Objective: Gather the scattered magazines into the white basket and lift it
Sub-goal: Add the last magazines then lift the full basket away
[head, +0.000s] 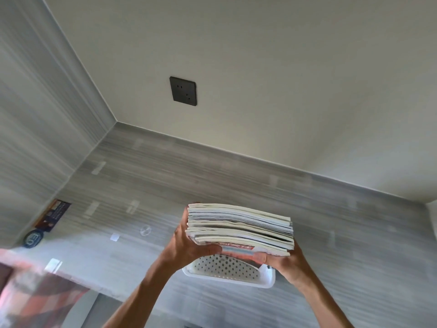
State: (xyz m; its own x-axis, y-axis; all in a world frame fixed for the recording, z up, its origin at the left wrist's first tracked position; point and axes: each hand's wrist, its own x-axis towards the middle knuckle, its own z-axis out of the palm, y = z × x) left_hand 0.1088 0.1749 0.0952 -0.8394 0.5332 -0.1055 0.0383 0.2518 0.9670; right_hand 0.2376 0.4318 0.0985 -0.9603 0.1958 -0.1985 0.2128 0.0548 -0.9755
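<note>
Head cam: left hand (189,245) and right hand (287,265) each clamp an end of the magazine stack (241,229), held just above the white basket (227,271). Basket sits low on the grey counter (165,185), looks empty. I read this as the loading step, lift not yet done. Next: lower the stack square into the basket, let go, regrip the rim. One booklet (53,215) at far left may need collecting.
</note>
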